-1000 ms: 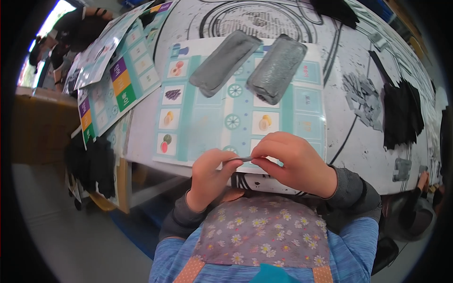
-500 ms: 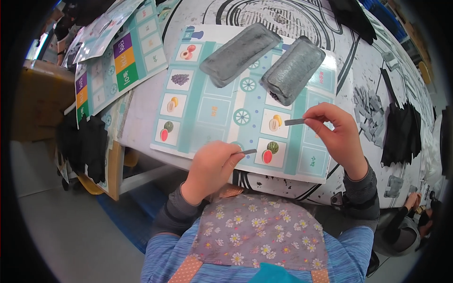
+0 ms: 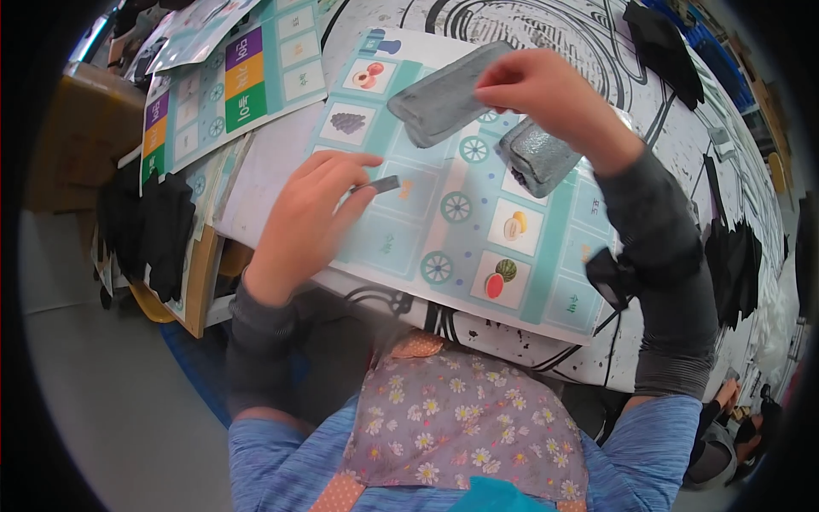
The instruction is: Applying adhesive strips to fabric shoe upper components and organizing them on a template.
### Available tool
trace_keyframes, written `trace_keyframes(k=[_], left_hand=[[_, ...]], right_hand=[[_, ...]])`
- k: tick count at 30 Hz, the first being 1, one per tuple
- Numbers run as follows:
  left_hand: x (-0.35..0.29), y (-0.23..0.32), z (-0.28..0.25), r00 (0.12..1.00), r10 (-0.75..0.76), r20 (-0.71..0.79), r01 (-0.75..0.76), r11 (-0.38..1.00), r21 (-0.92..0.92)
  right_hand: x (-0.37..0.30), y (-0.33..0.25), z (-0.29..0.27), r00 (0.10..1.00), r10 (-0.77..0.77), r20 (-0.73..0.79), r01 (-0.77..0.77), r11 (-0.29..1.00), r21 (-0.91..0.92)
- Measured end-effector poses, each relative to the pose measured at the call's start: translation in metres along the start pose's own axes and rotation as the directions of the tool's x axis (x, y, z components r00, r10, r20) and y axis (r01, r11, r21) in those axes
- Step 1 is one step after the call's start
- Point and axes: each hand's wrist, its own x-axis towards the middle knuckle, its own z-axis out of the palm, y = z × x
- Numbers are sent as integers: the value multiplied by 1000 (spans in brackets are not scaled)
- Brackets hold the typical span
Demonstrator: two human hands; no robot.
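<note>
And here is the left hand (image 3: pixel 311 213), in from the front edge of the desk (image 3: pixel 264 183), back upward, forefinger stretched out, thumb tucked below, clamped on a short, flat, dark-grey strip (image 3: pixel 382 184) that pokes out rightward from the fingers. That strip is over the left half of a glossy turquoise-and-white printed sheet with fruit pictures (image 3: pixel 448 243), which lies just inside the desk's front edge; whether strip and sheet touch, you can't tell from here. Now the right hand (image 3: pixel 554 94): a long reach, forearm in its dark-grey sleeve (image 3: pixel 661 222) angled steeply toward the far edge of the sheet, wrist bent, fingers curled and pointing left. Thumb and forefinger tips come close together over the right end of a flat, oblong grey block (image 3: pixel 435 98), though whether anything sits between them can't be made out. Below that palm, partly covered, a second, shinier grey oblong block (image 3: pixel 546 162) lies slantwise toward the sheet's far right corner. Over at the desk's left edge, colourful printed sheets (image 3: pixel 247 81) overlap in a pile, and near the right edge there's a black cloth bundle (image 3: pixel 734 273).
</note>
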Motion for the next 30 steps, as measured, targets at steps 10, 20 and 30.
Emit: trace_keyframes(k=[10,20,30], left_hand=[[3,-42,46,999,33,41,-32,999,-21],[16,-55,51,999,32,29,-34,997,68],[21,-63,72,997,77,-21,-71,980,185]], right_hand=[[65,24,66,986,150,-65,-149,989,20],[80,32,77,999,-8,37,17,968,-251],[81,41,82,995,-90,-33,77,957,-279]])
